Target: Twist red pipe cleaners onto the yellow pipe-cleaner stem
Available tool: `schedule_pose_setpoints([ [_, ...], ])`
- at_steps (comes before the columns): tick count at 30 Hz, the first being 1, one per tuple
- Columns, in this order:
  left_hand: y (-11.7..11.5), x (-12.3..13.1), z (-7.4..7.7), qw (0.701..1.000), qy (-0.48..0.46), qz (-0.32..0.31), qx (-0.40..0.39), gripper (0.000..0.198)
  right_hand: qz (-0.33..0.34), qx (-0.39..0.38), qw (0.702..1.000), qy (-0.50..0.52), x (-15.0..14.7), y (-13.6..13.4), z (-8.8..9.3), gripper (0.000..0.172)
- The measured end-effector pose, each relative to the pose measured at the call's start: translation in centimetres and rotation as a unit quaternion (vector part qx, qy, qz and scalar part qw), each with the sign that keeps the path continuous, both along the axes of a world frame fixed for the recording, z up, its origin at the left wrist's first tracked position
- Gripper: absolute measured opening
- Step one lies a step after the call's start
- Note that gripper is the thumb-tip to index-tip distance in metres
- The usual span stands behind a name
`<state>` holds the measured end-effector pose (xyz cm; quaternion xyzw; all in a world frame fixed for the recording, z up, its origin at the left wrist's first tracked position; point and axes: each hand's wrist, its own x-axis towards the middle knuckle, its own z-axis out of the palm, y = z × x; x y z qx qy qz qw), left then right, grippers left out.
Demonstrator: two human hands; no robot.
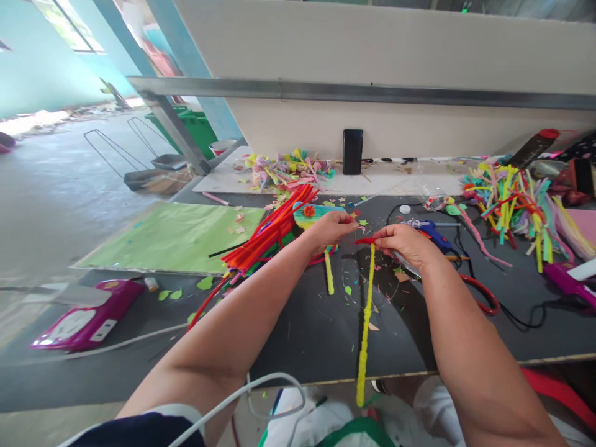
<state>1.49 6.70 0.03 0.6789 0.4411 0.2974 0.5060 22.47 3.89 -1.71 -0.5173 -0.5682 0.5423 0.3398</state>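
Note:
In my right hand (400, 242), fingers pinched, is a short red pipe cleaner (364, 241). A long yellow pipe cleaner (366, 329) hangs from the same fingertips, down past the table's front edge. My left hand (331, 228) is just left of it, fingertips pressed together; whether anything thin sits between them is too small to see. Under the left wrist lies a bundle of red and orange pipe cleaners (265, 239). Behind that hand is a blue and yellow fuzzy piece (321, 212) with an orange flower shape (308, 212). A short yellow piece (329, 273) lies below it.
A blue glue gun (435, 237) and red-handled scissors (484, 295) lie at the right. Colourful scraps pile up (512, 205) behind them. A black phone (352, 152) leans at the back. Left are a green sheet (172, 236) and a purple device (88, 313) with a cable.

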Motion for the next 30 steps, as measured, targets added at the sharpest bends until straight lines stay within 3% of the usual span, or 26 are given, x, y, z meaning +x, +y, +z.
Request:
schedule_pose_setpoints([
  [4,-0.6,0.7,-0.1,0.997,0.002,-0.054,0.049,0.03,-0.003,-0.003,1.0,0.007,0.0,0.0,-0.1,0.018],
  [7,-0.7,1.3,-0.5,0.987,0.031,-0.066,0.142,0.021,-0.007,-0.005,1.0,0.012,-0.2,0.0,-0.1,0.019],
  [11,-0.6,1.6,-0.8,0.936,0.128,-0.07,0.32,0.006,0.004,-0.012,0.999,0.044,-0.5,-0.1,0.1,0.02],
  [14,-0.8,1.4,-0.7,0.898,0.177,-0.087,0.394,0.01,0.009,-0.017,0.998,0.066,-0.5,-0.1,0.3,0.024],
  [17,-0.9,1.2,-0.7,0.887,0.195,-0.08,0.41,0.011,0.012,-0.006,0.998,0.054,-0.4,-0.2,0.3,0.028],
  [23,-0.6,1.5,-1.3,0.899,0.179,-0.06,0.394,0.008,0.037,-0.003,0.998,-0.042,0.0,0.0,-0.1,0.028],
  [30,-1.0,1.9,-1.2,0.907,0.179,-0.029,0.38,0.007,0.007,0.001,0.999,-0.044,0.2,0.5,-0.8,0.026],
])
